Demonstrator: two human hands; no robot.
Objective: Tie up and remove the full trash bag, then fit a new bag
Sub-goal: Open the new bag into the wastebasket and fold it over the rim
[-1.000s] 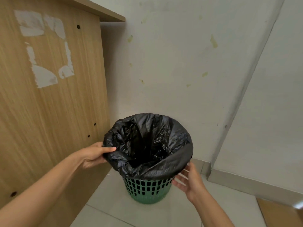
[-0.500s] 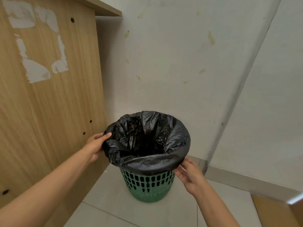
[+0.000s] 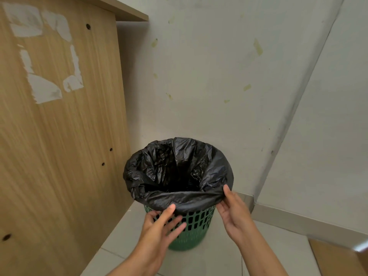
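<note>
A black trash bag (image 3: 179, 170) lines a green slotted bin (image 3: 197, 226) on the floor in the corner, its edge folded down over the rim. My left hand (image 3: 161, 226) is at the bin's near side, below the rim, thumb up against the folded bag edge and fingers spread over the green slots. My right hand (image 3: 232, 208) is at the near right of the rim, thumb on top of the bag's fold and fingers under it. What lies inside the bag is hidden in shadow.
A wooden desk side panel (image 3: 59, 136) stands close on the left. White walls (image 3: 199, 86) meet in a corner behind the bin. The floor is pale tile (image 3: 215, 261), with a wooden piece (image 3: 338, 257) at the lower right.
My left hand has left the bin's left rim and come round to the near front. My right hand has moved up onto the bag's fold at the right.
</note>
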